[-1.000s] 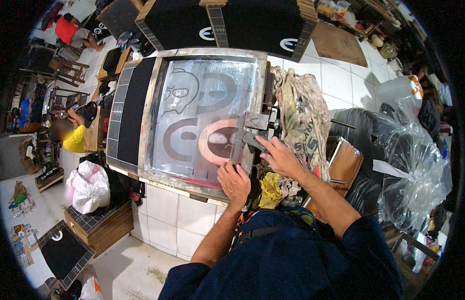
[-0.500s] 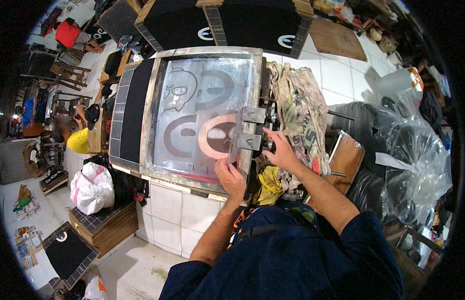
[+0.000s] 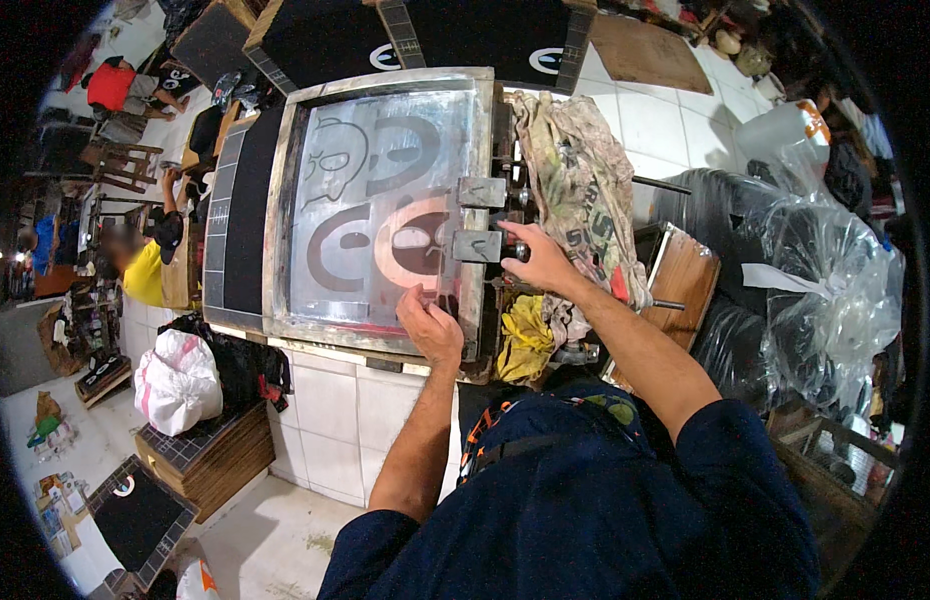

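Note:
A screen-printing frame [image 3: 277, 215] with a pale mesh lies over a board with black cloth. Stencil shapes show in the mesh, one ring lighter than the others. Two metal hinge clamps [image 3: 482, 192] grip the frame's right side. My right hand [image 3: 545, 262] is at the nearer clamp [image 3: 478, 246], thumb and forefinger around its dark knob [image 3: 518, 251]. Over the frame's near right part is my left hand [image 3: 432, 328], its fingers loosely bent and apart, holding nothing I can see. Whether its fingertips touch the mesh, I cannot tell.
A stained cloth [image 3: 585, 190] drapes right of the clamps, above a yellow rag [image 3: 525, 335]. Plastic-wrapped black rolls [image 3: 705, 235] stand farther right. At left are a white sack [image 3: 180, 380] and a person in yellow [image 3: 145, 272]. Boards with black cloth [image 3: 335, 45] lie beyond.
The whole view has shifted, so the frame appears higher and farther left. My right hand has closed in around the nearer clamp's knob. My left hand stays by the frame's near edge.

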### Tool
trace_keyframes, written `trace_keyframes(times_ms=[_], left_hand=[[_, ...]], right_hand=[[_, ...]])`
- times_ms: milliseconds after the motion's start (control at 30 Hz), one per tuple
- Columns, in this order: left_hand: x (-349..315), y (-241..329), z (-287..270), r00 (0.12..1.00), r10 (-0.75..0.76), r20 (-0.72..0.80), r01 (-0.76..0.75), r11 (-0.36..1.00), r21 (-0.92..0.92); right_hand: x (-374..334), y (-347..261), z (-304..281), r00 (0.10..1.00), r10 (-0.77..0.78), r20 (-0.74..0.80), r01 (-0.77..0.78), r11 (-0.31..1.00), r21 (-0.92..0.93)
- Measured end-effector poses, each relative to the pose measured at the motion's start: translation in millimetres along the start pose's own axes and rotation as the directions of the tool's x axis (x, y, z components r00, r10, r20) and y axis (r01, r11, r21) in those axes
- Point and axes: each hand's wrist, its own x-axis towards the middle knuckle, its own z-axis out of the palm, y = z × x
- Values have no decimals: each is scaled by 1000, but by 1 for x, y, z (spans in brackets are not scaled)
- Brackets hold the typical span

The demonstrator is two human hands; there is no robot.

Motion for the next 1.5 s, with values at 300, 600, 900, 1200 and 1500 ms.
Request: trace_keyframes(times_ms=[300, 600, 900, 1200, 1500], left_hand=[[1, -23, -49, 973, -164, -163, 148, 983, -109], [-6, -14, -75, 979, -199, 38, 202, 965, -164], [-5, -6, -70, 927, -14, 374, 54, 994, -97], [-5, -3, -66, 864, 62, 499, -98, 994, 45], [-11, -1, -60, 856, 21, 517, -115, 982, 151]], right_hand=[[2, -18, 3, 994, -104, 45, 111, 965, -237], [21, -28, -27, 994, -75, -80, 78, 996, 46], [-103, -63, 44, 992, -35, 120, 59, 978, -202], [-110, -59, 51, 996, -81, -35, 71, 972, -223], [-112, -54, 49, 993, 66, -98, -71, 996, -46]])
